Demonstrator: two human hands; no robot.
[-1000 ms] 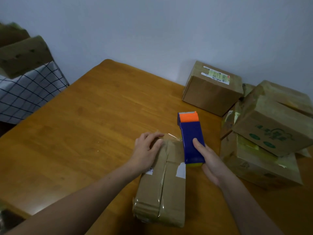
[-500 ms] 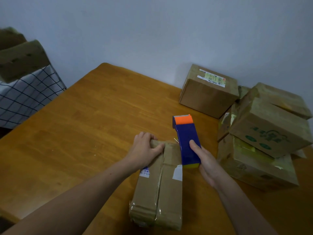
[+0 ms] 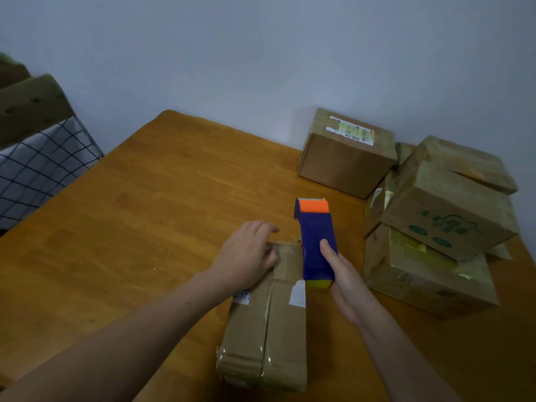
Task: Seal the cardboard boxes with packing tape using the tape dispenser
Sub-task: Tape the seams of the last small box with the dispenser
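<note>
Several cardboard boxes (image 3: 435, 227) are sitting stacked along the right side of the wooden counter (image 3: 145, 227), while one long flat box (image 3: 278, 329) is lying in front of the person with its long axis running away from them, its far end under the left hand (image 3: 249, 253), whose fingers are pressing flat and together on the cardboard. Just beside that far end, on its right, the right hand (image 3: 342, 274) is gripping the blue tape dispenser (image 3: 316, 242), fingers clamped around its body, orange cutter end pointing away. Any tape strand between dispenser and box is proving too faint to make out.
</note>
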